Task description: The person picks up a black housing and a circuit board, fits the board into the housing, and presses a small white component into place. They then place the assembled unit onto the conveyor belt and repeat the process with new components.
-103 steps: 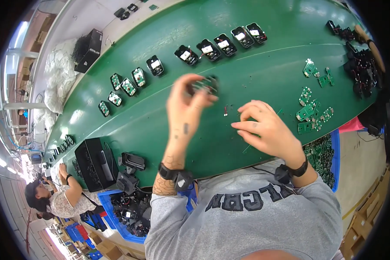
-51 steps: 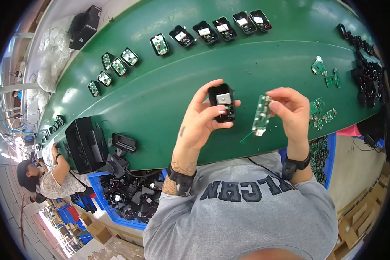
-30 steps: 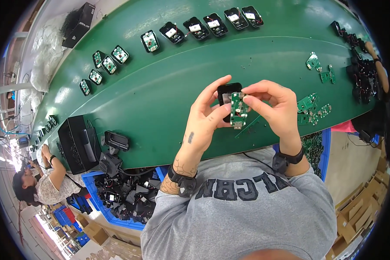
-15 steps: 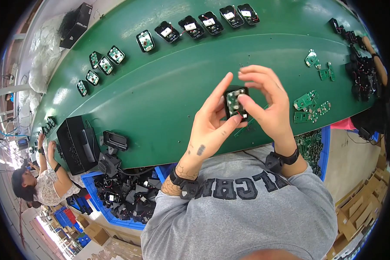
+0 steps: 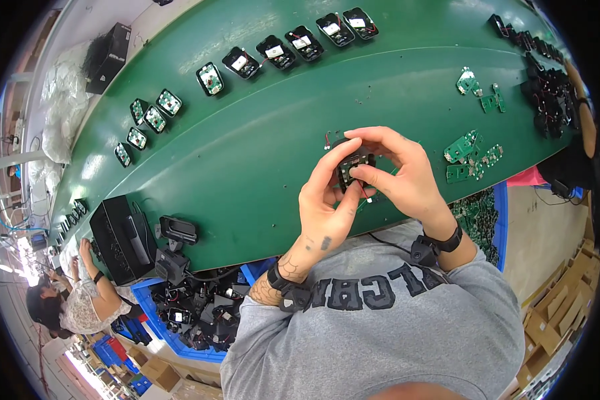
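Note:
Above the green table's near edge, both hands hold a small black plastic housing (image 5: pixel 344 175) with a circuit board in its open face. My left hand (image 5: pixel 323 210) is wrapped round its left side and underside. From the right, the thumb of my right hand (image 5: pixel 406 175) presses on the board while its fingers curve over the far end. A thin red wire with a white plug (image 5: pixel 368 199) hangs out at the near end. Beyond the left fingertips shows another red wire (image 5: pixel 326 141). Fingers hide much of the housing.
Black housings (image 5: pixel 273 52) stand in a row along the far side, with board-fitted ones (image 5: pixel 155 119) at far left. Loose green boards (image 5: pixel 463 147) lie to the right. Nearby are a black box (image 5: pixel 116 240), a blue parts bin (image 5: pixel 206 352) and two other people at work.
My right fingers have come down from their raised, spread pose onto the far end of the housing. The housing has turned, and its red wire now hangs free. The whole view has shifted slightly.

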### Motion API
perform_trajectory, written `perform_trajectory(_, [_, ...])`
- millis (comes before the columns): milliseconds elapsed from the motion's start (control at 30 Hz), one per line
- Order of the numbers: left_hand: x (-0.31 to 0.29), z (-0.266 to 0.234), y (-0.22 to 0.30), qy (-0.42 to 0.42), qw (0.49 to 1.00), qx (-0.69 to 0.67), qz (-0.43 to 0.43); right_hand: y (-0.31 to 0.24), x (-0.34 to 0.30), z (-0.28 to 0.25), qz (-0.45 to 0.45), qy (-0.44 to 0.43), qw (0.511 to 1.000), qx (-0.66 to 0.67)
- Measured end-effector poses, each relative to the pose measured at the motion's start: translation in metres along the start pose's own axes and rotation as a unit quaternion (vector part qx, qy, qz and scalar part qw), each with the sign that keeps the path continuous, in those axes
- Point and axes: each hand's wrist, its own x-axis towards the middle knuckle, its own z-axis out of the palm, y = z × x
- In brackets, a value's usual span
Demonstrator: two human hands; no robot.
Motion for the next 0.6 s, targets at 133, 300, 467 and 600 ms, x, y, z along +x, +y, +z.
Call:
perform_trajectory(133, [0.0, 0.0, -0.004, 0.006, 1.0, -0.024, 0.016, 0.001, 0.001, -0.002, 0.001, 0.001, 1.0, -0.002])
perform_trajectory(300, [0.003, 0.001, -0.006, 0.003, 0.999, -0.045, 0.009, 0.001, 0.0, -0.003, 0.026, 0.002, 1.0, -0.001])
perform_trajectory(467, [0.007, -0.002, -0.003, 0.003, 0.989, -0.146, -0.014, 0.009, -0.003, -0.009, -0.147, 0.089, 0.977, -0.124])
perform_trajectory(600, [0.014, -0.006, -0.004, 0.018, 0.998, -0.063, 0.024, 0.017, -0.006, -0.002, -0.312, 0.102, 0.921, -0.211])
